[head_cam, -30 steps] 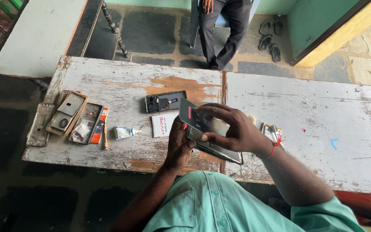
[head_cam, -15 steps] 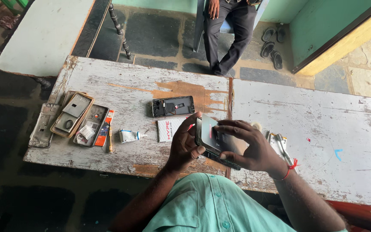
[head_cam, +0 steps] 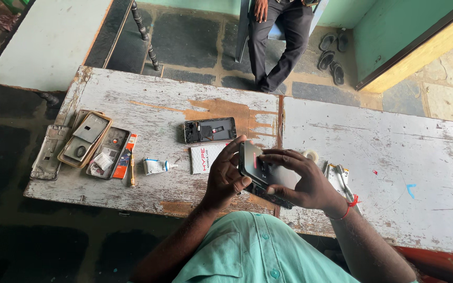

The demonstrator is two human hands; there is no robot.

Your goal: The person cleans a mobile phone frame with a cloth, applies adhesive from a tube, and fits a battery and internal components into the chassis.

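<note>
Both hands are closed on one thing — a dark phone (head_cam: 260,170) held just above the near edge of the worn white table (head_cam: 394,157). The left hand (head_cam: 225,178) grips its left end, thumb against the near edge and fingers curled over the far side; the right hand (head_cam: 302,183) lies over the right part, fingers spread flat across the glass with the fingertips pressing near the middle. The phone's long axis runs slantwise, from up-left by the left hand's fingers down-right under the right palm, so each hand has one end and neither is plainly nearer. Whether the phone is one piece or two layers pressed together I cannot tell. Just beyond the left hand's fingertips lies a small flat white card (head_cam: 205,157) with red lettering, half hidden by those fingers, and beyond that an opened phone body (head_cam: 209,129), dark, lying crosswise. Further left of the left hand sit a small white tube (head_cam: 155,166), a thin orange-and-red packet (head_cam: 126,157), and a few phone cases and frames (head_cam: 87,137) — tan, grey and clear. Right of the right hand, partly behind the wrist with its red thread, lie metal tools on a white packet (head_cam: 339,175).
</note>
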